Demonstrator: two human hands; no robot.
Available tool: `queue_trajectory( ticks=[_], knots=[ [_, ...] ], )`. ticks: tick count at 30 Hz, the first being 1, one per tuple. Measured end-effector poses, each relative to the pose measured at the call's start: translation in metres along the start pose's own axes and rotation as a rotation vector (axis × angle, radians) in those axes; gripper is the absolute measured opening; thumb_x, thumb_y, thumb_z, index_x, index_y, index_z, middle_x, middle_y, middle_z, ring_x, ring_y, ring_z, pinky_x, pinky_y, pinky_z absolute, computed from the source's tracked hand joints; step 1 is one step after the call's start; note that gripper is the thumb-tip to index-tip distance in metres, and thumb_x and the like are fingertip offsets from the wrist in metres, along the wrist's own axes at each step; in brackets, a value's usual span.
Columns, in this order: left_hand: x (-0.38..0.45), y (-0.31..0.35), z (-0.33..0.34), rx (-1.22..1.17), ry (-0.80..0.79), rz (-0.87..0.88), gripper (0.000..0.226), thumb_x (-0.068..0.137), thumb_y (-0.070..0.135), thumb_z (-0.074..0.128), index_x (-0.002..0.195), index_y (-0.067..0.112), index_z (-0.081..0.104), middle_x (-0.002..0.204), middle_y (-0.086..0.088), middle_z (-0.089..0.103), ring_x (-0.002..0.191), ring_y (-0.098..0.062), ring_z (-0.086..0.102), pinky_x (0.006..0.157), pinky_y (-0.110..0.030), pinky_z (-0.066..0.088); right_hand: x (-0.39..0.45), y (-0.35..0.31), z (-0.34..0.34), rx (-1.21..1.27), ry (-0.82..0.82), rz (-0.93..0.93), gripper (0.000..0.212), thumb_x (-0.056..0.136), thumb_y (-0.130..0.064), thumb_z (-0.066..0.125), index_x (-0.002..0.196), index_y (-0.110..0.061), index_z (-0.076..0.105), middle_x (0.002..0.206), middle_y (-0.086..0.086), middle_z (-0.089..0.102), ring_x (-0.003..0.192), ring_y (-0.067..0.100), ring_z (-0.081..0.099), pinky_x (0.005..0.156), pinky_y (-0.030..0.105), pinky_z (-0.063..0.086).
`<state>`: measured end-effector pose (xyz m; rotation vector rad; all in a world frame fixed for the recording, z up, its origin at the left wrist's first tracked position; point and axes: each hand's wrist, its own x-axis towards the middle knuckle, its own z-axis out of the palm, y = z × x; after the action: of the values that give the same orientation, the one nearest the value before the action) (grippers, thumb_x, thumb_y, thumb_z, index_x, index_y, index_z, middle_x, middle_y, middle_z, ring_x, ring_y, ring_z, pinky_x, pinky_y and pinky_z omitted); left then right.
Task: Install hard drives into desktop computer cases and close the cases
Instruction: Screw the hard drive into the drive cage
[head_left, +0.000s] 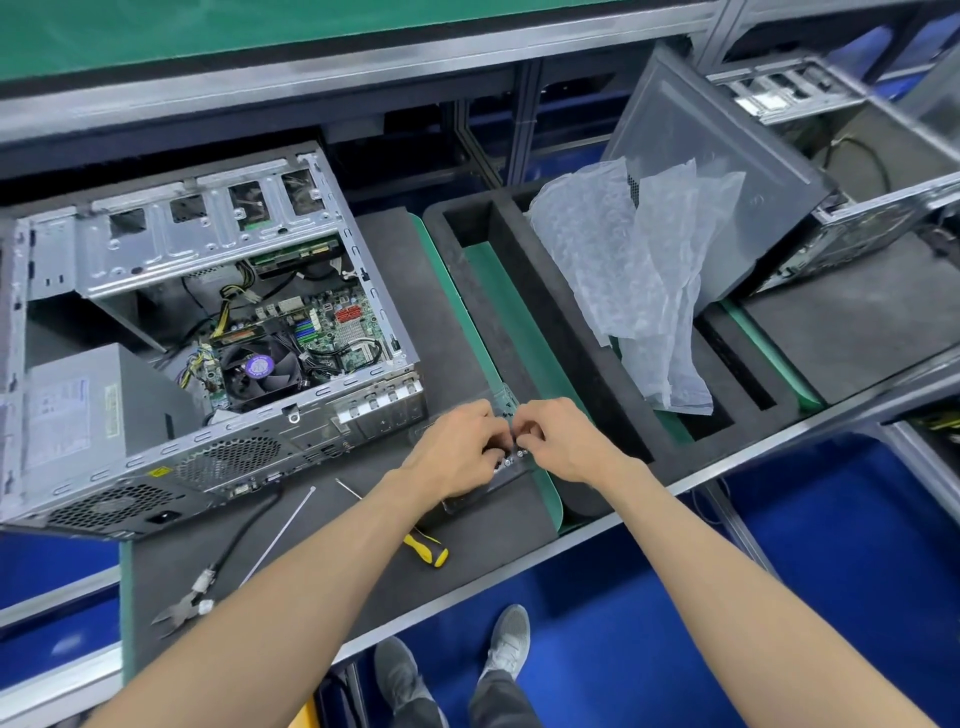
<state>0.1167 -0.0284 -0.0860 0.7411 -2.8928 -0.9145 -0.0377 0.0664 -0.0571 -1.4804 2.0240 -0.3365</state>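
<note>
1. Both hands close their curled fingers on one small part: the left hand (457, 447) and right hand (558, 441) meet over a hard drive (485, 491) lying on the dark bench mat (488, 530), fingertips pinching at its upper edge where small screws show; what exactly is pinched is too small to tell.
2. That drive sits just right of the open computer case (208, 332), near its rear corner, and against the green strip edging the mat.
3. Inside the open case the motherboard, a fan and a grey power supply show.
4. Beside the left forearm lie a yellow-handled screwdriver (423, 545), a white cable tie (283, 530) and side cutters (182, 608).
5. Right of the hands stands a black foam tray (571, 332) with crumpled white wrapping (634, 280) in it.
6. A grey side panel (727, 156) leans against a second case (857, 228) at far right.
</note>
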Motion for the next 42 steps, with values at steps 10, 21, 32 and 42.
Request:
queue_trajectory(
  ticks=[10,21,32,42],
  knots=[
    [0.003,-0.004,0.001,0.147,-0.096,0.167,0.023,0.095,0.028,0.06,0.112,0.033,0.076,0.095,0.009,0.059,0.093,-0.019,0.05,0.076,-0.033,0.042,0.0,0.009,-0.003,0.102,0.109,0.062,0.016,0.095,-0.007,0.062,0.102,-0.011,0.076,0.102,0.001,0.069,0.083,0.01,0.057,0.085,0.026,0.049],
    [0.004,-0.008,-0.012,-0.019,-0.177,0.157,0.008,0.092,0.014,0.057,0.088,0.02,0.057,0.09,0.007,0.052,0.082,-0.01,0.046,0.075,-0.026,0.038,0.001,0.008,-0.006,0.142,0.049,0.093,0.007,0.095,-0.015,0.065,0.093,-0.013,0.072,0.082,0.003,0.068,0.07,0.011,0.054,0.069,0.024,0.047],
    [-0.033,-0.008,-0.016,-0.631,0.067,-0.325,0.017,0.092,0.031,0.042,0.075,0.029,0.04,0.063,0.011,0.051,0.058,-0.008,0.038,0.059,-0.026,0.036,0.008,-0.004,-0.004,0.22,0.055,0.07,0.005,0.082,-0.009,0.076,0.081,-0.014,0.076,0.071,-0.003,0.07,0.058,-0.001,0.055,0.061,0.008,0.043],
    [-0.045,-0.016,-0.032,-1.506,0.113,-0.576,0.033,0.088,0.006,0.03,0.058,0.016,0.036,0.053,0.0,0.026,0.045,-0.009,0.016,0.037,-0.016,0.012,0.014,-0.016,0.002,0.101,-0.043,0.038,0.011,0.085,-0.01,0.071,0.079,-0.019,0.074,0.072,-0.008,0.067,0.064,0.003,0.056,0.071,0.024,0.05]
  ],
)
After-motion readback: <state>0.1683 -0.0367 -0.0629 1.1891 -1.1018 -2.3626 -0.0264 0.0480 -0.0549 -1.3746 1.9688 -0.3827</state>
